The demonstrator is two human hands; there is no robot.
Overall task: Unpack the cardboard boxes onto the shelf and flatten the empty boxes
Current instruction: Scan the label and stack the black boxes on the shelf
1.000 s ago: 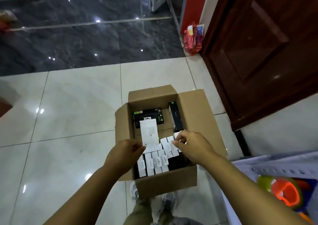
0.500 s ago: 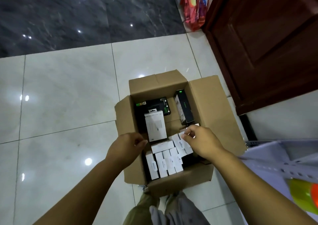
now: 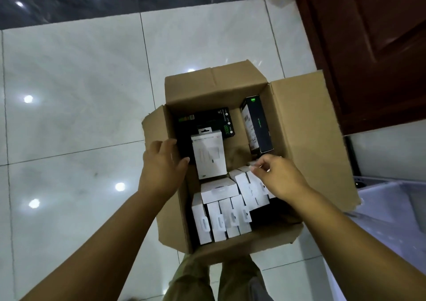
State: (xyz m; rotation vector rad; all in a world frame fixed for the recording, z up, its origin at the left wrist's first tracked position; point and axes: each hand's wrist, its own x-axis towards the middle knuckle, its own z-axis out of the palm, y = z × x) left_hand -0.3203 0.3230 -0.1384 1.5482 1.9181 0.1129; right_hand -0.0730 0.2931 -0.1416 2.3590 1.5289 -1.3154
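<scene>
- An open cardboard box [image 3: 299, 144] sits on the floor [image 3: 76, 93], seen from above; every place below is given from this box.
- At its near end, small white boxes [image 3: 221, 220] stand packed in a row.
- At its right side, the right hand [image 3: 280, 176] pinches the top edge of tilted white boxes [image 3: 251, 190], fingers curled.
- At its left wall, the left hand [image 3: 161, 164] is relaxed and spread, thumb beside a larger white box [image 3: 209, 155], gripping nothing.
- At its far end lie two black boxes [image 3: 257, 123].
- To its right, a pale shelf [image 3: 391, 199] edge shows.
- Unpacking looks barely begun; the next move probably calls for lifting the pinched boxes out and carrying them to the shelf.
</scene>
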